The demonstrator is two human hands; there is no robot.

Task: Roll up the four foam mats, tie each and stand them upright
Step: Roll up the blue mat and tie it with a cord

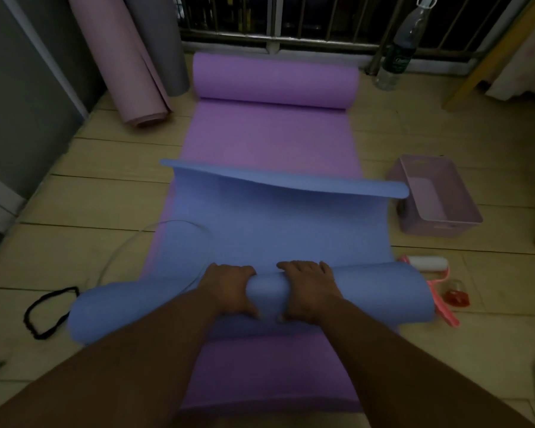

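Blue mat (275, 230) being rolled toward twelve o'clock: left hand (230, 288) and right hand (309, 290) are gripping its roll; keeping ends level matters.

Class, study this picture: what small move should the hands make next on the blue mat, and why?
Probably roll forward one turn: the left hand and right hand grip the rolled end of the blue mat, and much of it lies flat ahead.

1. The floor (74, 196) is pale planks with dark seams;
2. a grey wall (19, 88) runs down the left side;
3. metal window bars (291, 23) cross the top, with darkness beyond them;
4. a yellowish wooden leg (488, 57), perhaps a table's, slants at the upper right;
5. the light is dim.
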